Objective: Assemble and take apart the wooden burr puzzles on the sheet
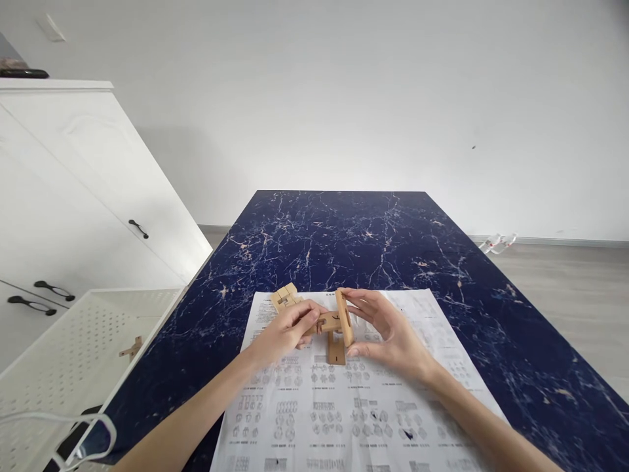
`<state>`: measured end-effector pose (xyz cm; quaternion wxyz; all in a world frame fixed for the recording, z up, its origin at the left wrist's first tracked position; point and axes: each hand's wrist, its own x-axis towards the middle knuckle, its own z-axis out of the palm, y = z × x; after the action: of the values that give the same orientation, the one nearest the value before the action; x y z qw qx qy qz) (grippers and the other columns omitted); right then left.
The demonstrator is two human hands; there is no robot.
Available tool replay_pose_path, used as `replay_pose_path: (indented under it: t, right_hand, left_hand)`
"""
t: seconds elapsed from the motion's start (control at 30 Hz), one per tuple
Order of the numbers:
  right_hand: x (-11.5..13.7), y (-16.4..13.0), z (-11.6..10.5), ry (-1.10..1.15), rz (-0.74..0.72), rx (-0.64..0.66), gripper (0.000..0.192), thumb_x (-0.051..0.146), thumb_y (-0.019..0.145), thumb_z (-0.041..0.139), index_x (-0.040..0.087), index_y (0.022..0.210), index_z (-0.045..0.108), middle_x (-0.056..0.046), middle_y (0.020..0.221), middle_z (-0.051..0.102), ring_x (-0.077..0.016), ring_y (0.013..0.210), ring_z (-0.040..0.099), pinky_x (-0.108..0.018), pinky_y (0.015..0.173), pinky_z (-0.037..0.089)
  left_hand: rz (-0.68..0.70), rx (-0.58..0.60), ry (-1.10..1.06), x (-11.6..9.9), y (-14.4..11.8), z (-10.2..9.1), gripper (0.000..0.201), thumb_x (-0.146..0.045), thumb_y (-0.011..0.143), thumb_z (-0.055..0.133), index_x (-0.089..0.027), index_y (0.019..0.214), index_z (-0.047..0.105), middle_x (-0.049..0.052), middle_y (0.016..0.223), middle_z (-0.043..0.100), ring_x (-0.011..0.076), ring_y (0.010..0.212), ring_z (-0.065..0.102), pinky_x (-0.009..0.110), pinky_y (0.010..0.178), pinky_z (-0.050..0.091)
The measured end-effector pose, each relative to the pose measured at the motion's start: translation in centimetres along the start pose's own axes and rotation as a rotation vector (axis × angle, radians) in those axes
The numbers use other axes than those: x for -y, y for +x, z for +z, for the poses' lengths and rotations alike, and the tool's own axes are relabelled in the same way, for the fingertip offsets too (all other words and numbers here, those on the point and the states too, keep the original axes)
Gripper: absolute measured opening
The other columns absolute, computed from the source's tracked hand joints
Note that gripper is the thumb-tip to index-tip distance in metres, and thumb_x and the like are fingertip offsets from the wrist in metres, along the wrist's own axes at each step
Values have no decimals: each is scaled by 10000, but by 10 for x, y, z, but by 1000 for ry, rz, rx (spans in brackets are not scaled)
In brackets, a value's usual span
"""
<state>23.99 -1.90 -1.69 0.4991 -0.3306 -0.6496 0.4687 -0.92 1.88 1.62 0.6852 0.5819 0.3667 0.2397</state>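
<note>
head view: the left hand (pixel 282 334) pinched a notched wooden bar (pixel 325 322); the right hand (pixel 393 334), fingers closed loosely, held the upright piece (pixel 344 318) over the instruction sheet (pixel 344 419). a loose pinch risked the half-joined pieces slipping apart; spare block (pixel 285 297) lay near.

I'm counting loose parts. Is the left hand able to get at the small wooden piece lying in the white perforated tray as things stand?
Probably yes, though not freely. The small wooden piece lies uncovered in the white perforated tray, on the left hand's side with nothing between them, but that hand is gripping the wooden puzzle and would have to let go first.
</note>
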Motion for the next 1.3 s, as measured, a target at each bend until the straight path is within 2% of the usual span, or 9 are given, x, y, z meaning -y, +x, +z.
replay_pose_path:
  t: [0.17,0.33,0.47,0.67,0.87,1.03,1.2,1.3]
  right_hand:
    - [0,1,-1,59,-26,35,732,497,841,922,369,1450,537,-85,1632,523,-331,1524,503,-619,1285,404]
    - [-1,1,0,92,6,0,744,551,823,918,366,1435,536,-93,1631,526,-338,1520,507,-614,1261,441]
    - [0,1,0,103,23,-10,730,507,824,933,362,1428,550,-90,1617,542,-334,1495,536,-595,1256,456]
    - [3,-1,1,49,-14,-16,723,488,827,934,343,1428,559,-98,1604,548,-345,1489,540,-617,1240,476]
    - [2,-5,2,-34,-45,-47,740,374,821,958,367,1444,560,-77,1594,566,-341,1481,549,-607,1216,509]
    - [6,-7,6,-157,-11,30,779,380,793,972,345,1448,550,-103,1559,595,-357,1381,640,-618,1178,537]
    - [8,-6,11,-140,-53,0,781,368,798,970,357,1450,541,-90,1546,594,-341,1404,616,-587,1190,529]
    - [9,-5,12,-162,-77,8,750,356,806,965,364,1431,550,-81,1550,583,-327,1406,609,-570,1190,529]
  left_hand:
    - [-3,6,-54,1,0,2,522,-702,945,688,-196,1067,648,-69,716,415,79,543,290,257,530,225]
    - [13,-16,-100,1,1,5,498,-662,959,703,-189,915,552,-47,758,495,62,553,290,251,541,205]
    - [9,-37,-107,2,1,7,517,-675,947,709,-193,905,529,-52,747,483,63,555,301,249,539,216]
    - [19,-71,-8,0,1,8,516,-701,960,663,-192,956,578,-50,748,478,82,571,338,247,545,279]
    - [27,-77,74,-6,-3,11,461,-660,1016,599,-204,958,571,-53,743,469,96,581,352,257,565,315]
    - [43,-63,162,-5,-5,17,419,-618,1055,561,-205,993,603,-33,783,501,115,613,401,272,580,345]
    - [64,-70,113,3,-6,21,392,-621,1082,502,-239,1158,545,-58,777,416,123,626,368,275,594,337]
    - [72,-62,120,5,-6,21,375,-606,1104,456,-251,1213,502,-51,817,429,128,657,379,281,624,349]
